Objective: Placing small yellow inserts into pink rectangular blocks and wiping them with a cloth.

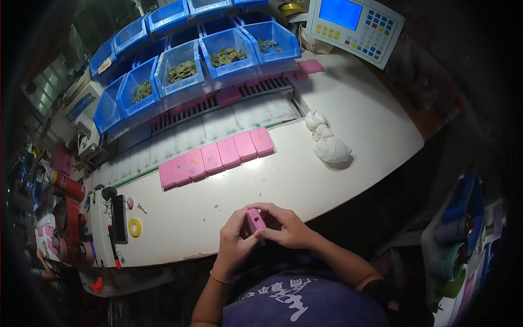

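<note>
A small pink block (255, 220) with a dark round spot on its face is held up between my two hands, just off the table's front edge. My left hand (235, 233) is closed on its left side, with the thumb toward the lower end. From the right, my right hand (286, 228) reaches over with curled fingers and its thumb pressed against the block's lower part. Beyond them, several pink blocks (211, 157) lie side by side in a slanting row on the white table (261, 185). Some carry small coloured marks.
Blue bins (229, 52), several with dried leaves, stand in tiers at the back. A knotted white cloth bag (332, 150) lies to the right, below a keypad panel (357, 27) with a blue screen. At left are a phone (119, 218), yellow tape roll (135, 228) and marker pen (114, 246).
</note>
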A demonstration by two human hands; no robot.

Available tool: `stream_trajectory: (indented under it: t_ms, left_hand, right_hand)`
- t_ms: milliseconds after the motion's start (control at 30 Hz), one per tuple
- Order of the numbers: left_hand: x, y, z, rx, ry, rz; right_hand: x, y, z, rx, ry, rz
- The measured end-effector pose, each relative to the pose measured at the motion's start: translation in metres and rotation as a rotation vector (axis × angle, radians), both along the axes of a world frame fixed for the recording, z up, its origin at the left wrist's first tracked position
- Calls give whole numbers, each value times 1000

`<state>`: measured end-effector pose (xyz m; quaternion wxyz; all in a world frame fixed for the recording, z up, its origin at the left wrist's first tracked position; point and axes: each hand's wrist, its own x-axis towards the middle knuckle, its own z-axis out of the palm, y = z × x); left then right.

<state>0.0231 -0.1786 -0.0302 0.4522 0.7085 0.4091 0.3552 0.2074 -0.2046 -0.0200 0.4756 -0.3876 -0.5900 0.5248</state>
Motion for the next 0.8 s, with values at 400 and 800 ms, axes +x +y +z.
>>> stream_trajectory:
  t_ms: [400,800]
  left_hand:
    - [-8,-3,12,51,11,-90]
    - [5,3,20,-104,-80,-39]
  right_hand:
    - [-2,4,5,223,-144,-135]
    - [-21,-11,14,5,-134,-261]
